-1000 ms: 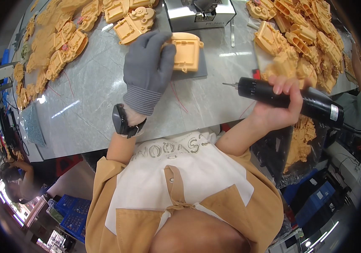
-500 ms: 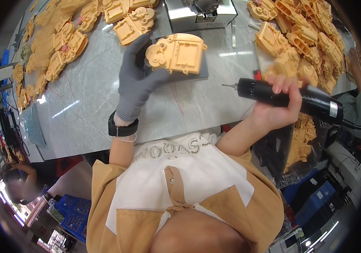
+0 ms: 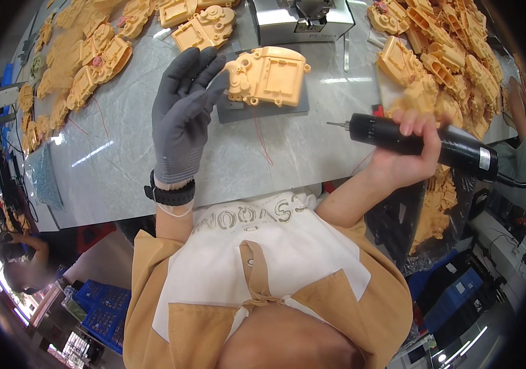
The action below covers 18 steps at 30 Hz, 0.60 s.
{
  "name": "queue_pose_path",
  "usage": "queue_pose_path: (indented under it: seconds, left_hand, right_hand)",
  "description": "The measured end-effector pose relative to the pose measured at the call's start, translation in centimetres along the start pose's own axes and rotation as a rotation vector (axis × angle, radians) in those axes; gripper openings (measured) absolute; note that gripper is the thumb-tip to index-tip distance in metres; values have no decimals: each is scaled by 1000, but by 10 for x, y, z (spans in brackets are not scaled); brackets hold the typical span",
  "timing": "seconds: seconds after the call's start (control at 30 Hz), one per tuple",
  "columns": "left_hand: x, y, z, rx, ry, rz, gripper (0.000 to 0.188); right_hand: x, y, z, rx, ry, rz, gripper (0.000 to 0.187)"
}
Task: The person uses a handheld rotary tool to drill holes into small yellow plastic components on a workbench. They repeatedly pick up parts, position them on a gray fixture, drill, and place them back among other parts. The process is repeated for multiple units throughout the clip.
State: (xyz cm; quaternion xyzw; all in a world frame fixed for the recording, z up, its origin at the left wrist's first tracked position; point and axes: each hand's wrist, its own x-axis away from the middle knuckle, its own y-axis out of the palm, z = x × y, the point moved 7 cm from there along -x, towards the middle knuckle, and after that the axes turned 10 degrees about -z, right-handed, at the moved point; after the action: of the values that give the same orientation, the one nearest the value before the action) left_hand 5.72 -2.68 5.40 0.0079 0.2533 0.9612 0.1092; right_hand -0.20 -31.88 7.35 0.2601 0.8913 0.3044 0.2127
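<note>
An orange-yellow plastic housing (image 3: 282, 77) lies flat on a dark grey pad (image 3: 294, 109), its square recess facing up. Just to its left is my left hand (image 3: 180, 117) in a grey glove, fingers spread and holding nothing; one fingertip overlaps the housing's left edge, and whether it touches I cannot tell. My bare right hand (image 3: 413, 144) is wrapped round a black electric screwdriver (image 3: 383, 132), held level above the table with its bit pointing left. Thin red wires (image 3: 264, 141) trail from under the housing toward me.
Similar housings lie in a group (image 3: 100, 61) at the left and a heap (image 3: 453, 55) at the right. A silver machine (image 3: 303, 27) stands behind the pad. A blue-green bag (image 3: 47, 178) rests at the table's left edge. Another person's arm (image 3: 518, 111) shows far right.
My left hand has let go of the housing and moved left, its fingers opening. The housing stays on the pad. My right hand holds the screwdriver almost unmoved.
</note>
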Motion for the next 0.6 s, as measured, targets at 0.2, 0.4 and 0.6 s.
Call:
queue_pose_path:
  seconds: [0.2, 0.4, 0.6]
  left_hand:
    - [5, 15, 27, -929, 184, -36, 64]
    - [-33, 51, -12, -1739, 250, -428, 78]
    - [-28, 48, 10, -1808, 189, -206, 84]
  right_hand:
    - [1, 3, 4, -18, -10, -14, 41]
    - [5, 17, 8, -14, 29, -84, 43]
    - [1, -1, 4, -20, 32, 25, 42]
